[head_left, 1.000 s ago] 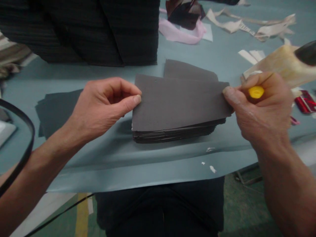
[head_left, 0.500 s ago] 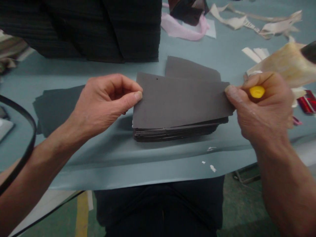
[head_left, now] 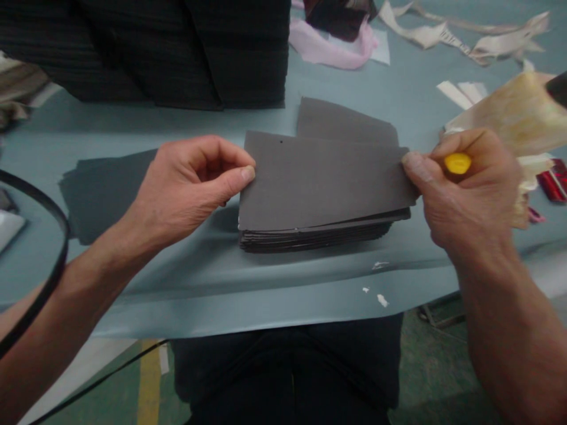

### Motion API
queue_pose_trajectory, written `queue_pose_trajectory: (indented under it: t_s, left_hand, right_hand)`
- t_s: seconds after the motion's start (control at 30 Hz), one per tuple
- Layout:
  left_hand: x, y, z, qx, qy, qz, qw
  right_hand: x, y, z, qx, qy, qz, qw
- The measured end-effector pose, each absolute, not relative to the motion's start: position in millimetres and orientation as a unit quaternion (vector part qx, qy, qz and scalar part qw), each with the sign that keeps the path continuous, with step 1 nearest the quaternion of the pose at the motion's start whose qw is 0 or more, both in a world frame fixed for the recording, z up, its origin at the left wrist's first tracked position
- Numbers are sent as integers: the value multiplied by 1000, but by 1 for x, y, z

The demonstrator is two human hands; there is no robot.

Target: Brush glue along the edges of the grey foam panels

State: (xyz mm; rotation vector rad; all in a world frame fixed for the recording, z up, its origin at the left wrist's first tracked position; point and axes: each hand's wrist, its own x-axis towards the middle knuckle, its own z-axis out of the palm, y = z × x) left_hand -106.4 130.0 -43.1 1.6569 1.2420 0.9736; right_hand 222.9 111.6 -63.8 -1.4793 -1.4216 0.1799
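A stack of dark grey cut sheets lies on the blue-grey table in front of me. Its top sheet is held at both ends. My left hand pinches the sheet's left edge between thumb and curled fingers. My right hand presses its thumb on the sheet's right edge, and a yellow-capped tool sits in its closed fingers. Another grey piece pokes out behind the stack.
A flat pile of dark sheets lies left of the stack. A tall black fabric stack stands at the back. Pink cloth, beige strips and tan paper lie at back right. A black strap curves at left.
Almost nothing has moved. Both hands keep their hold on the top sheet, and the view has shifted slightly.
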Motion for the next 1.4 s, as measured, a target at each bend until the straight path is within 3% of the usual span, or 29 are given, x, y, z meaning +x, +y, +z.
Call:
queue_pose_trajectory:
  t_s: [0.53,1.4]
  left_hand:
    - [-105,129,-39,663,495,384,410]
    - [-107,127,-49,697,479,389,365]
  right_hand:
    - [223,111,-69,-586,-570,86,570]
    - [228,105,-71,-606,-591,66,528]
